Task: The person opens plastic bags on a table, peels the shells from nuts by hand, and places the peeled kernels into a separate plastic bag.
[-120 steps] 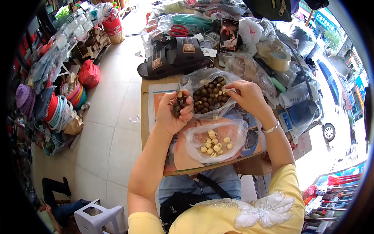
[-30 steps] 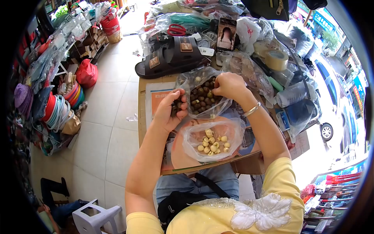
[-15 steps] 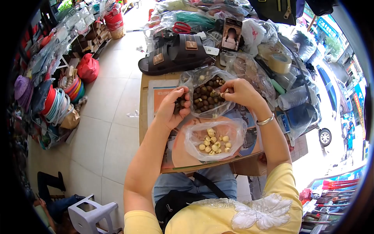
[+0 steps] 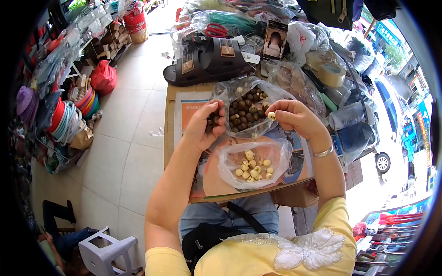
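- Our left hand [image 4: 202, 128] cups dark nuts [image 4: 213, 122].
- Our right hand [image 4: 298, 120] pinches a pale kernel [image 4: 271, 116] by the far bag's right side.
- Other kernels [image 4: 251, 169] lie in the near bag [image 4: 227, 166].

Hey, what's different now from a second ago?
The right hand has pulled back from the bag of brown nuts, rightward and toward the body, and now pinches a pale nut. The left hand still cups brown nuts; the bag of pale nuts stays put.

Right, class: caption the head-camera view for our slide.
Right hand pinching a pale kernel near a plastic bag of brown-shelled nuts, left hand holding several more.
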The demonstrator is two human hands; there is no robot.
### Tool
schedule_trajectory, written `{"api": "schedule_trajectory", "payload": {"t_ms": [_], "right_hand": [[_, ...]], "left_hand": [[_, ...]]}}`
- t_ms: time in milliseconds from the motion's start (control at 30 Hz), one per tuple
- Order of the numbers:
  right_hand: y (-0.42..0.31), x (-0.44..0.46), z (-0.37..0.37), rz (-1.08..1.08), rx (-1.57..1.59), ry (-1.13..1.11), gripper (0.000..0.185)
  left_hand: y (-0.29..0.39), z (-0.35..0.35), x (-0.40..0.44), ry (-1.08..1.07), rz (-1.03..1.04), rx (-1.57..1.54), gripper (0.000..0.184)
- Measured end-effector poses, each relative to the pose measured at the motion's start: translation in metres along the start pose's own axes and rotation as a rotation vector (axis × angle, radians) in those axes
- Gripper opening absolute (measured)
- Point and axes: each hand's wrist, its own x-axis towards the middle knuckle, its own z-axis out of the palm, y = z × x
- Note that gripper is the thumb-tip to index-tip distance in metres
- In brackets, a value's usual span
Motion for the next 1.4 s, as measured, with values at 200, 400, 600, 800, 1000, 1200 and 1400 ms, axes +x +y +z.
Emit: {"api": "schedule_trajectory", "payload": {"t_ms": [200, 400, 600, 800, 1000, 1200, 1400], "right_hand": [[-0.001, -0.013, 0.014, -0.12, -0.357, -0.218, 0.022], [-0.003, -0.002, 0.014, -0.2, -0.65, -0.009, 0.02], [0.009, 0.033, -0.005, -0.211, -1.373, 0.449, 0.017], [0.01, 0.029, -0.014, -0.04, -1.459, 0.33, 0.023], [0.008, 0.037, -0.01, -0.057, -1.338, 0.362, 0.022], [0.009, 0.046, -0.011, -0.038, -1.415, 0.34, 0.02], [0.013, 0.053, -0.016, -0.012, -1.441, 0.278, 0.025]], "left_hand": [[-0.001, -0.002, 0.001, -0.008, 0.002, -0.001, 0.012], [-0.001, -0.001, 0.001, 0.007, -0.004, -0.018, 0.012], [0.0, 0.003, -0.002, 0.045, 0.012, 0.034, 0.012], [0.0, 0.0, 0.0, -0.001, 0.004, -0.006, 0.011], [0.001, 0.002, -0.001, 0.012, -0.002, 0.006, 0.011], [0.001, 0.001, 0.0, 0.028, -0.006, 0.011, 0.012], [0.0, 0.001, -0.001, 0.041, 0.008, 0.016, 0.012]]}}
